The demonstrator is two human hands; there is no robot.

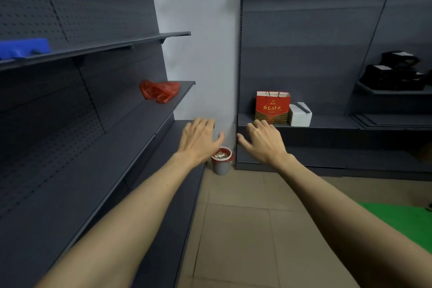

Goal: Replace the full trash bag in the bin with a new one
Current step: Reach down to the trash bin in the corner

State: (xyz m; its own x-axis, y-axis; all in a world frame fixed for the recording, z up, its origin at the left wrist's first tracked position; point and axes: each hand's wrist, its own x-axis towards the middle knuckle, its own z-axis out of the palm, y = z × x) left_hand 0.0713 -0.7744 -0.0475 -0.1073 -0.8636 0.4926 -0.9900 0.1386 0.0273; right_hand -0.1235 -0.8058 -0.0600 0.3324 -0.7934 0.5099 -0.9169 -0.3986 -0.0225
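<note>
Head view: two bare forearms stretched forward over a tiled floor (245, 229), palms down. Left hand (198, 139) spread, fingers splayed, empty, hanging in the air above and just left of the bin (221, 163). Right hand (263, 139) likewise spread and empty, above and to the right of the bin. Hands apart, thumbs pointing inward toward each other with a gap between; bin visible below that gap.

Small grey bin standing upright on the floor, tucked into the corner between the two dark shelving units, against the base of the white wall (198, 30). Red liner bag (230, 154) folded over its rim, crumpled pale waste (220, 155) heaped to the top.

Crumpled red plastic bag (159, 91) lying on the left unit's middle shelf (173, 100), near the shelf's outer end and front edge, well apart from both hands. Blue object (23, 48) on the shelf above, far left.

Right unit's low shelf (327, 124): red gift bag (272, 107) upright, white box (300, 114) just beside it. Black boxes (395, 72) stacked farther right.

Bare floor open between the shelf bases straight up to the bin; green mat (406, 222) at the right edge.
</note>
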